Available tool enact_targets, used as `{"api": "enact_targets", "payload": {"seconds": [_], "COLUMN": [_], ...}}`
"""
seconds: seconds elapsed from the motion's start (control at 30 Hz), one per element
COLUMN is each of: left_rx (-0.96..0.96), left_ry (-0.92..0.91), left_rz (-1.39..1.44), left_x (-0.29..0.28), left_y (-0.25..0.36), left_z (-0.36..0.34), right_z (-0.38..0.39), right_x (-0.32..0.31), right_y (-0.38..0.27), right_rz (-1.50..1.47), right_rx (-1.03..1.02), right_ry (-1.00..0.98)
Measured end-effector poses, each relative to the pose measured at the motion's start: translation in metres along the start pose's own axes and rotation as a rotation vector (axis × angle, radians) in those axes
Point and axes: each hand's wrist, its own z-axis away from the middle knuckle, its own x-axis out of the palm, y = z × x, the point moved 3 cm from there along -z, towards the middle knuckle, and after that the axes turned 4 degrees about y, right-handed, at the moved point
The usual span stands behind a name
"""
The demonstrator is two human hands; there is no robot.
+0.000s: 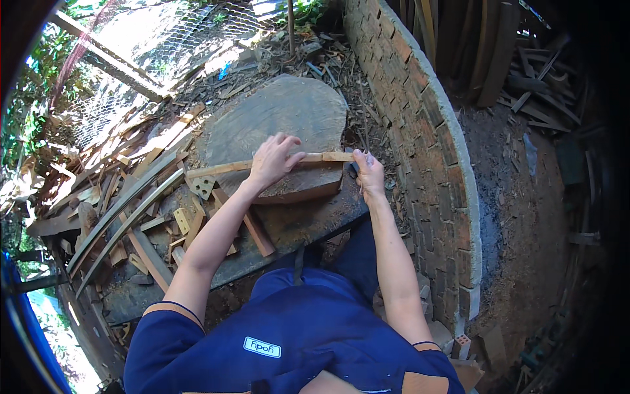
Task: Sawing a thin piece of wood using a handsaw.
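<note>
A long, narrow wooden strip (226,169) lies across the near part of a broad, flat-topped wood block (282,108). My right hand (369,174) is closed around the strip's right end, with the thumb on top. A line crosses the strip a little left of that grip, and I cannot tell whether it is a joint or a cut. My left hand (272,161) is over the middle of the strip, its thumb and bent fingers apart. Its palm side is partly hidden.
Wood offcuts (141,246) and long curved strips (125,217) crowd the left. A brick wall (420,125) curves along the right. Holed bricks (201,186) lie left of the block. Wire mesh (164,39) stands behind, and boards (482,52) lean beyond the wall.
</note>
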Motion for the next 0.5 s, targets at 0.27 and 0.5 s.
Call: {"api": "enact_targets", "payload": {"seconds": [0.27,0.5], "left_rx": [-0.968,-1.294], "left_ry": [-0.195,0.265], "left_rz": [1.414,1.574], "left_x": [0.066,0.101], "left_y": [0.080,0.134], "left_z": [0.076,0.079], "right_z": [0.047,0.108], "right_x": [0.006,0.006], "right_y": [0.004,0.027], "right_rz": [-0.168,-0.493], "right_rx": [0.151,0.274], "right_ry": [0.141,0.119]}}
